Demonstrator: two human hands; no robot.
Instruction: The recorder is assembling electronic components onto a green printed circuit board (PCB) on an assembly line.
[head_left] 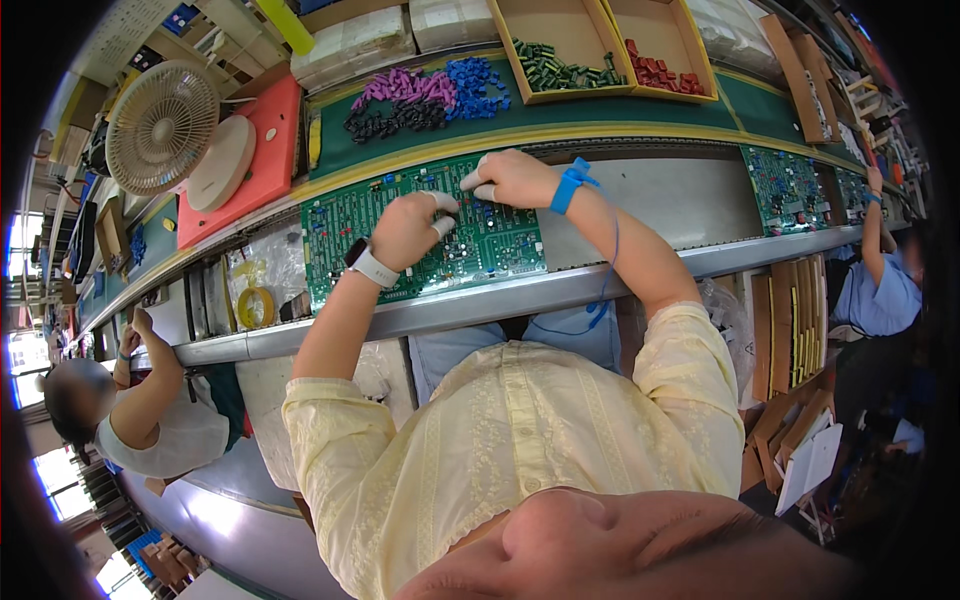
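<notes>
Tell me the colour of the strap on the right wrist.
The wrist strap is bright blue, with a blue coiled cord hanging from it; the head view shows it clearly.

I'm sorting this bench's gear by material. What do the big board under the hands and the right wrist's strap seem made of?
The green circuit board looks like rigid laminate with a glossy green coat and pale printed lines. The blue wrist strap looks like woven fabric, matte, with a thin cord trailing off.
</notes>
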